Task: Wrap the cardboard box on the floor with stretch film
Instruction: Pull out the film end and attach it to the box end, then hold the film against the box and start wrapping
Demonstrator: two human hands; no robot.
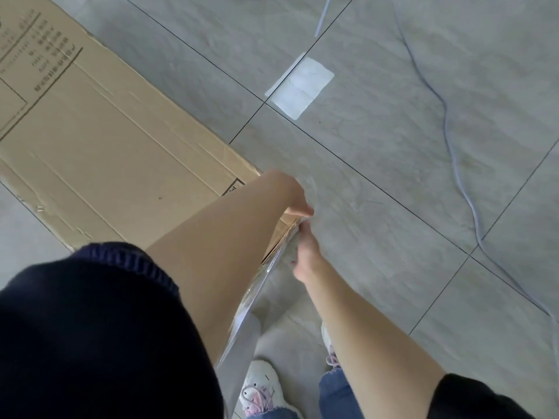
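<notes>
A long flat cardboard box (pixel 99 140) with printed text lies on the grey tiled floor, running from upper left toward the centre. Clear stretch film (pixel 257 294) covers its near end face and hangs as a shiny sheet down toward my feet. My left hand (pixel 290 192) reaches over the box's near right corner, fingers curled down over the film there. My right hand (pixel 305 255) sits just below it against the end face, gripping the film's edge. The film roll is hidden.
A white paper label (pixel 302 87) lies on the floor beyond the box. A thin grey cable (pixel 447 131) snakes across the tiles at right. My white shoes (pixel 260 388) stand close below the hands.
</notes>
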